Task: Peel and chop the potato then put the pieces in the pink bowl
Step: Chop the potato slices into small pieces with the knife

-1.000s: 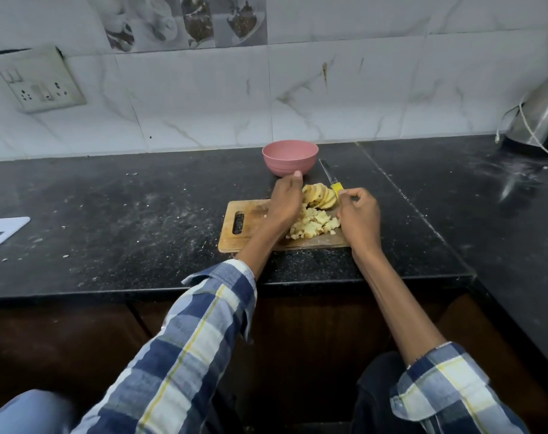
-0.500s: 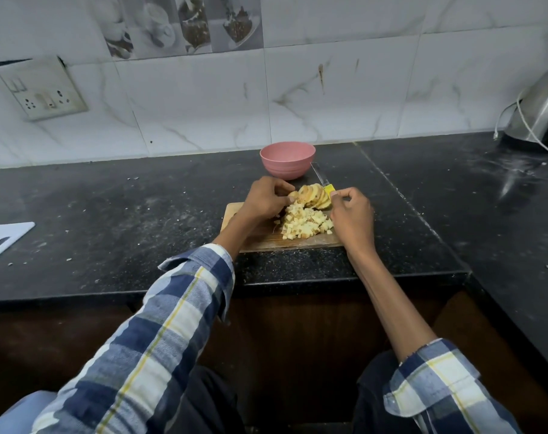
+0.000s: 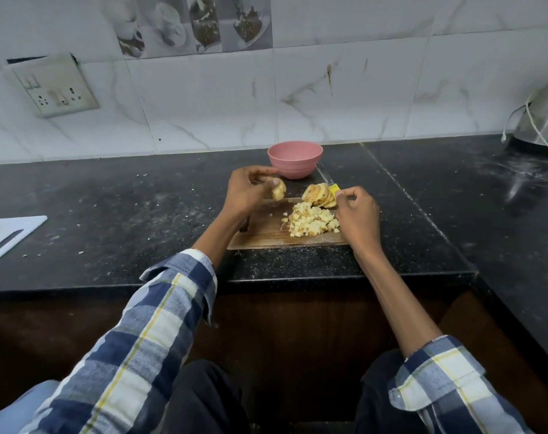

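Note:
A wooden cutting board [image 3: 266, 236] lies on the black counter. On it sit a pile of small potato cubes [image 3: 311, 222] and a row of potato slices [image 3: 318, 195]. My left hand [image 3: 249, 191] pinches a potato slice [image 3: 279, 190] lifted just above the board's far left part. My right hand [image 3: 357, 214] grips the yellow handle of a knife [image 3: 326, 178], whose blade points away toward the pink bowl [image 3: 295, 159]. The bowl stands behind the board; its inside is not visible.
A white cutting board [image 3: 6, 238] lies at the left edge of the counter. A metal kettle with a cord [image 3: 545, 117] stands at the far right. A wall socket [image 3: 51, 86] is on the tiled wall. Crumbs dot the counter [image 3: 125, 214].
My left hand picked a slice from the row and lifted it to the left. My right hand stayed by the knife handle.

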{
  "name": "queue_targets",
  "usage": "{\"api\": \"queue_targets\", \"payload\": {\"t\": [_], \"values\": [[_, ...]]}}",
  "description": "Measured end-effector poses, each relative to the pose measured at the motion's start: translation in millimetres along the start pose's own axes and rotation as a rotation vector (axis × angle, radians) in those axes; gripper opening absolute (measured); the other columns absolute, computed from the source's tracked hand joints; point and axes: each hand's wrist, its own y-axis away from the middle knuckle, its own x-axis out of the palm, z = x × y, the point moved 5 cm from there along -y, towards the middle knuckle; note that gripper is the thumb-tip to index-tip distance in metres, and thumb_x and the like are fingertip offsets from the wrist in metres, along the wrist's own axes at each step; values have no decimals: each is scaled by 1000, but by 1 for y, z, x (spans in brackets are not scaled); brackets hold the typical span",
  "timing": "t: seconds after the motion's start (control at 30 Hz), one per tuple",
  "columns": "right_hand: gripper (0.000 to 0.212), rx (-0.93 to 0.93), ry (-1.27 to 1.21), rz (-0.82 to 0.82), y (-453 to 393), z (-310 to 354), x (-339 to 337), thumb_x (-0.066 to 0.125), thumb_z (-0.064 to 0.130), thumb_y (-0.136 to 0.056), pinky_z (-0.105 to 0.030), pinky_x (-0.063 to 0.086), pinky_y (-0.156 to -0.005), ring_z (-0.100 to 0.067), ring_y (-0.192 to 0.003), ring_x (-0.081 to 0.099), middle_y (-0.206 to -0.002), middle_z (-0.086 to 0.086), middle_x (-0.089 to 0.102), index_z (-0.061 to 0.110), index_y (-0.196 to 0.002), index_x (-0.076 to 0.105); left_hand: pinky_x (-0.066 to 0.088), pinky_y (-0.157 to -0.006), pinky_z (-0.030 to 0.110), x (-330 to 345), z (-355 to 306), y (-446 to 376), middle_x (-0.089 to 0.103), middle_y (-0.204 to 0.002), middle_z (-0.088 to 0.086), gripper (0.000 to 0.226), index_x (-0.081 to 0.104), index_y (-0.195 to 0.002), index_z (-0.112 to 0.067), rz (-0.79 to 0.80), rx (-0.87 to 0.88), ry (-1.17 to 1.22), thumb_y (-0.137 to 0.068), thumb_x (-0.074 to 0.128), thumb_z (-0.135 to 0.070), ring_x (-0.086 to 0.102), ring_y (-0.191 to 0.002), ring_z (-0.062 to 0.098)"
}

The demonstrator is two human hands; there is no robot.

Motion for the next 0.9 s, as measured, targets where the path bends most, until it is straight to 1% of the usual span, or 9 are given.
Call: {"api": "queue_targets", "payload": {"t": [0.13,0.23,0.3,0.33,0.4,0.53,0.63,0.8,0.9], "values": [[11,-45,33,-14,7,13,-3,57,30,-102,-36,54,-77,-22,-97,70,-97,2,72,25,-94,62,60,-70,23,-20,9,20,80,-92,4,15,81,-103,-11,38,-6,1,-88,80,-8,76,-83,17],[12,-165,101,-24,18,28,-6,58,31,-102,-40,56,-80,-19,-96,67,-97,4,71,21,-99,65,56,-64,23,-27,22,35,80,-81,1,12,83,-97,-14,65,-1,-88,-85,84,-13,70,-65,10],[13,-266,171,-11,28,39,-5,58,32,-102,-39,54,-66,-20,-80,66,-84,3,71,22,-100,64,46,-55,18,-30,28,42,77,-70,-3,10,84,-96,-17,60,11,-145,-86,84,-18,57,-52,3],[12,-312,222,8,35,46,-3,58,32,-102,-36,48,-57,-20,-70,64,-76,3,68,22,-101,64,44,-54,17,-31,30,44,75,-68,-5,11,84,-96,-17,47,24,-164,-86,84,-20,56,-50,2],[10,-388,342,48,50,57,3,58,32,-102,-34,38,-54,-21,-64,59,-71,5,63,23,-103,62,47,-57,14,-34,30,46,75,-71,-7,10,83,-96,-17,12,54,-184,-88,83,-22,62,-56,-1],[15,-462,552,91,77,77,17,58,33,-101,-37,42,-64,-28,-88,62,-89,-1,70,22,-109,65,47,-71,4,-36,31,50,73,-87,-15,9,77,-96,-23,17,85,-262,-88,80,-19,65,-77,-14],[17,-457,651,124,83,92,26,58,31,-99,-36,41,-65,-27,-90,64,-95,-2,70,23,-112,66,49,-77,6,-35,34,53,75,-95,-14,20,77,-101,-14,66,105,-258,-82,80,-9,67,-85,-9],[14,-432,727,196,82,105,38,62,33,-96,-35,39,-68,-26,-93,63,-100,-2,69,26,-108,66,56,-79,15,-36,40,51,77,-94,-6,22,78,-97,-10,52,133,-235,-76,86,-10,70,-80,-1],[14,-426,761,210,82,109,42,62,32,-95,-35,37,-70,-28,-97,62,-103,-4,68,27,-107,66,54,-76,12,-36,38,51,76,-89,-8,18,81,-93,-11,37,166,-263,-76,88,-13,70,-77,-2]]}}
